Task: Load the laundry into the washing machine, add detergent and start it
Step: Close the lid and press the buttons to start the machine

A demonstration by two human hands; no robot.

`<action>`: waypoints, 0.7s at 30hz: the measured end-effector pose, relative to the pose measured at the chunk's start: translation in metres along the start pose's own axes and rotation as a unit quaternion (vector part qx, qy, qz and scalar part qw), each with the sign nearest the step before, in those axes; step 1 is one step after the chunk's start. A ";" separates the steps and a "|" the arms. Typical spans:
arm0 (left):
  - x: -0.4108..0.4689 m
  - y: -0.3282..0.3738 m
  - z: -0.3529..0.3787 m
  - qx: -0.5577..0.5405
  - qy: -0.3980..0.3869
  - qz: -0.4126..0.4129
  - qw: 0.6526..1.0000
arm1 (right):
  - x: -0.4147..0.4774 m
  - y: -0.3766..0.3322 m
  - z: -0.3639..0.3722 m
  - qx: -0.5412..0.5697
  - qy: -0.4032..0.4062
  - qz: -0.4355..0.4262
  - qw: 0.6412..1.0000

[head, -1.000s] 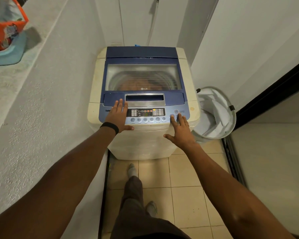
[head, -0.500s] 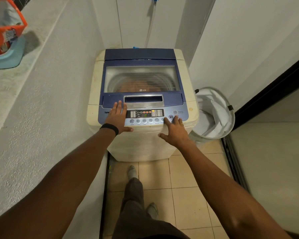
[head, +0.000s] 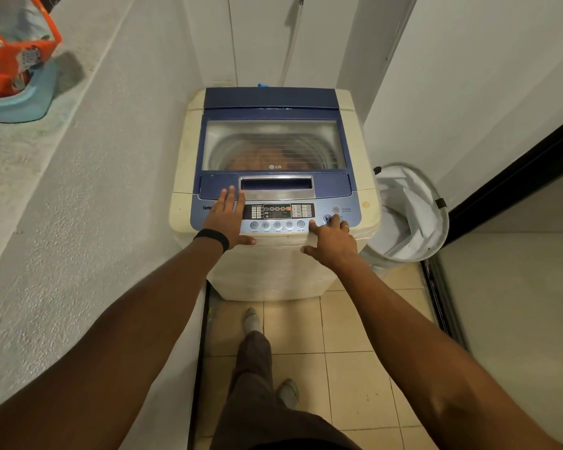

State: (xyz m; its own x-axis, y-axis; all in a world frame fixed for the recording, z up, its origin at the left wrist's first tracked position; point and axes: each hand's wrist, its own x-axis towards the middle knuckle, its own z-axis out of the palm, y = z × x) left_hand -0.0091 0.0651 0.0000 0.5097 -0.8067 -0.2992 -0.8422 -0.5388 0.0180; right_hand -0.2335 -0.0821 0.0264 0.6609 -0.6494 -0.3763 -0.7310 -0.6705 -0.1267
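The one cream-and-blue top-loading washing machine point(head: 270, 98) stood straight ahead, lid shut, with orange-brown laundry point(head: 257, 155) dim under its window. Its blue control panel point(head: 280, 212) ran left to right. The left hand point(head: 226, 219) lay flat and empty on the panel's left end. The right hand point(head: 333, 240), spread and empty, touched the right end, nearer the round start/pause button point(head: 327, 218). Five small round buttons point(head: 277, 225) lay between the two hands.

A light blue basin point(head: 20, 108) sits on the rough grey ledge point(head: 23, 164) at upper left. On the beige tiled floor point(head: 348, 384), a white pop-up hamper point(head: 410, 216) stands tilted by the right wall, just beside a dark sliding-door track point(head: 436, 287).
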 end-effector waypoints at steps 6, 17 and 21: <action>-0.001 -0.002 -0.001 -0.012 -0.003 0.005 1.000 | 0.013 -0.002 -0.028 -0.001 -0.052 0.001 0.999; 0.001 -0.003 0.000 0.011 -0.003 0.008 1.000 | 0.007 0.010 -0.013 -0.001 -0.011 -0.038 0.999; 0.001 -0.005 -0.001 0.006 -0.006 0.016 1.000 | 0.005 0.009 -0.015 0.009 -0.007 -0.028 1.000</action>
State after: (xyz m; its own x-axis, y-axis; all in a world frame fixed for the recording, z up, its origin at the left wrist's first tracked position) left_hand -0.0046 0.0668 0.0002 0.4807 -0.8204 -0.3095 -0.8600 -0.5101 0.0164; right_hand -0.2348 -0.0968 0.0376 0.6986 -0.6060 -0.3804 -0.6960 -0.6988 -0.1651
